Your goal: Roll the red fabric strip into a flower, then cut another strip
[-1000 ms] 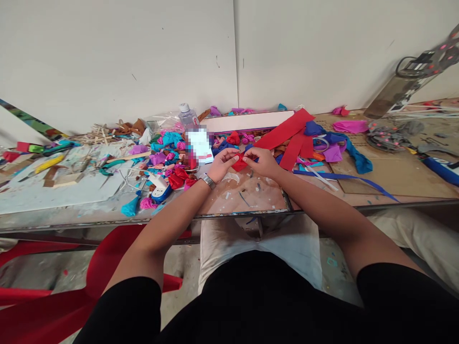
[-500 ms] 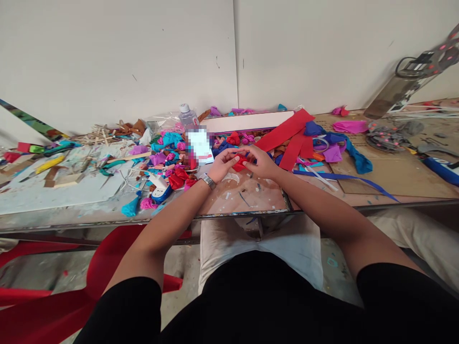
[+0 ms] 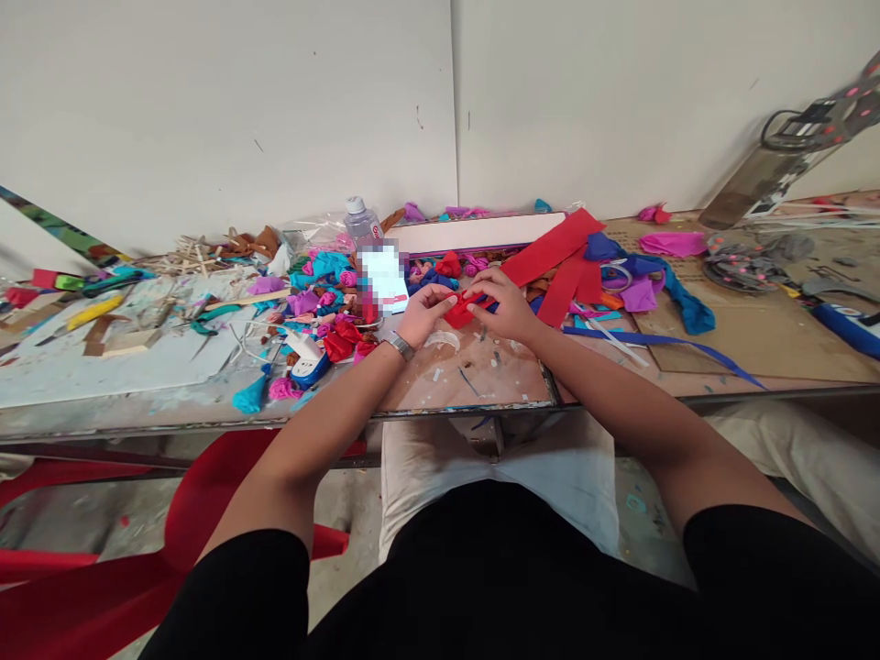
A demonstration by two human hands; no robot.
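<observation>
A small piece of crumpled red paper (image 3: 456, 315) is pinched between my two hands, just above the table's front part. My left hand (image 3: 424, 316), with a metal watch at the wrist, grips its left side. On the right side my right hand (image 3: 505, 310) holds it with thumb and fingertips. Flat red strips (image 3: 556, 249) lie behind and to the right of my right hand. A phone with a lit, blurred screen (image 3: 385, 278) stands behind my left hand. Heaped crumpled paper pieces (image 3: 330, 268) in several colours lie to the left.
A clear bottle (image 3: 360, 223) stands behind the phone. At the right are a large grey bottle (image 3: 746, 174), a blue strip (image 3: 674, 341) and cardboard (image 3: 701, 353). A blue and white socket (image 3: 309, 367) and a yellow cutter (image 3: 94, 313) lie left. Another person's leg (image 3: 790, 449) shows lower right.
My right hand's fingers have lifted and spread a little from the left hand's fingertips, so more of the red paper shows between them. The paper's shape has shifted slightly.
</observation>
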